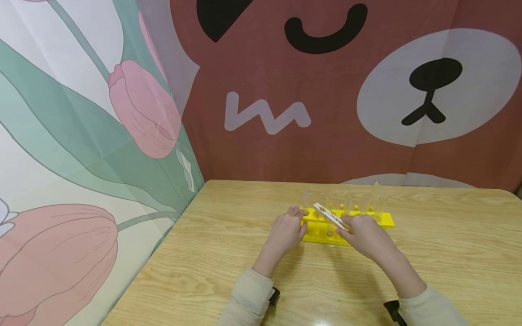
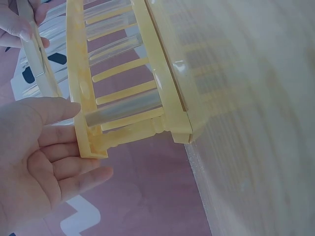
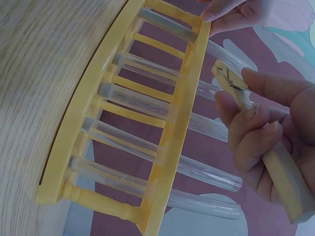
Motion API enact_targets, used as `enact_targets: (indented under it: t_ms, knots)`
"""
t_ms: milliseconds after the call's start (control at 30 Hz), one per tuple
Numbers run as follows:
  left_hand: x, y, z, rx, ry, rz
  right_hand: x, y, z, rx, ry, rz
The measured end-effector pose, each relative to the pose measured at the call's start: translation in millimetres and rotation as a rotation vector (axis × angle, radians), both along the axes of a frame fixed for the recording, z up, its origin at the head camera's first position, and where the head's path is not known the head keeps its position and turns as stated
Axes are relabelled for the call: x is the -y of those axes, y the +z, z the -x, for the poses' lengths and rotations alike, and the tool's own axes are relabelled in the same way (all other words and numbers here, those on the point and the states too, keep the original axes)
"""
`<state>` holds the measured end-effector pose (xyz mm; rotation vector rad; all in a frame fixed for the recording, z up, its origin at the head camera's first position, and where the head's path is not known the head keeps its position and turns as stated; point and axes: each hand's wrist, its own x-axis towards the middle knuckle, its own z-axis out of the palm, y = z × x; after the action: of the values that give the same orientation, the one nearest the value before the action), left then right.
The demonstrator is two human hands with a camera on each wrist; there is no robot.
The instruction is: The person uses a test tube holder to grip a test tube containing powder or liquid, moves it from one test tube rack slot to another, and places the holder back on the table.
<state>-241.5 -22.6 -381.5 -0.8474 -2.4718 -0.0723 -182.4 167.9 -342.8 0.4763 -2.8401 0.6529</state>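
A yellow test tube rack [image 1: 387, 221] stands upright on the table, holding several clear test tubes [image 3: 209, 173] whose upper ends stick out above its top plate. My left hand [image 1: 285, 233] grips the left end of that top plate; in the left wrist view the fingertips [image 2: 71, 109] are at its edge, close to the endmost tube [image 2: 125, 109]. My right hand [image 1: 367, 235] holds a wooden test tube clamp [image 1: 328, 215] with a metal spring [image 3: 232, 81]. In the head view the clamp slants up to the left, overlapping the rack's top plate.
The rack rests on a wood-grain table [image 1: 195, 253], toward its far side. Behind the table hangs a cloth printed with a brown bear [image 1: 261, 154]; a tulip-patterned cloth [image 1: 142, 108] hangs on the left. Dark straps [image 1: 393, 310] show at both wrists.
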Motion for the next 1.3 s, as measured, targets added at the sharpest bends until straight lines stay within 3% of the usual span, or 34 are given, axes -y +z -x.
enact_targets:
  t_ms: [533,1300]
  knots:
    - [0.5,0.4,0.3,0.059,0.012,0.019,1.7,0.2,-0.4,-0.007,-0.001,-0.022]
    - [4.2,-0.1,1.0,-0.01,-0.022,0.016,2.9,-3.6,1.5,-0.02,0.048,-0.01]
